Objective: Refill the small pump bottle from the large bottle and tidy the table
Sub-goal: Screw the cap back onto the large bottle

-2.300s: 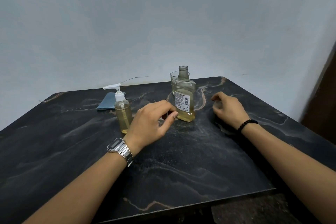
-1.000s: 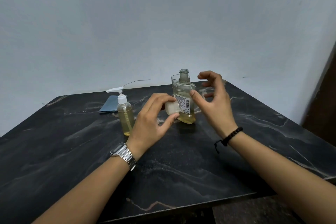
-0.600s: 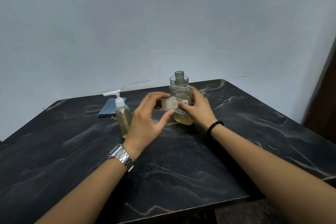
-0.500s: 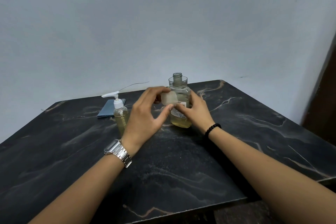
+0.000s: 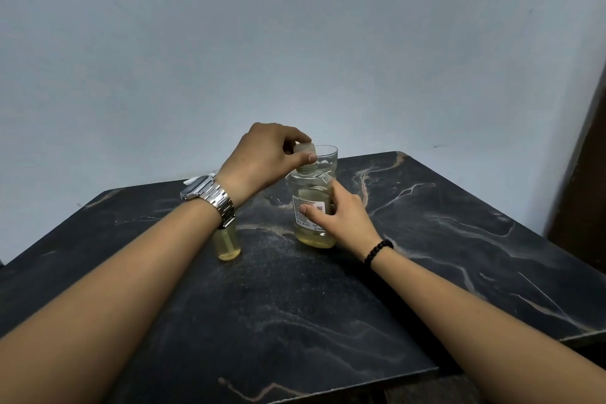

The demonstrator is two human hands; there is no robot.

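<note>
The large clear bottle (image 5: 311,207), with yellowish liquid low in it and a white label, stands upright mid-table. My right hand (image 5: 337,216) grips its body from the right. My left hand (image 5: 265,157) pinches the whitish cap (image 5: 304,149) right on top of the bottle's neck. The small pump bottle (image 5: 227,243) holds yellow liquid and stands left of the large one; my left wrist and watch hide its pump head.
A clear drinking glass (image 5: 328,157) stands just behind the large bottle. The dark marble table (image 5: 295,305) runs to a front edge near the bottom of the view. A pale wall rises behind; a dark door frame (image 5: 587,174) is at the right.
My left hand picked the cap off the table and raised it onto the large bottle's neck. My right hand came in and took hold of the bottle's body.
</note>
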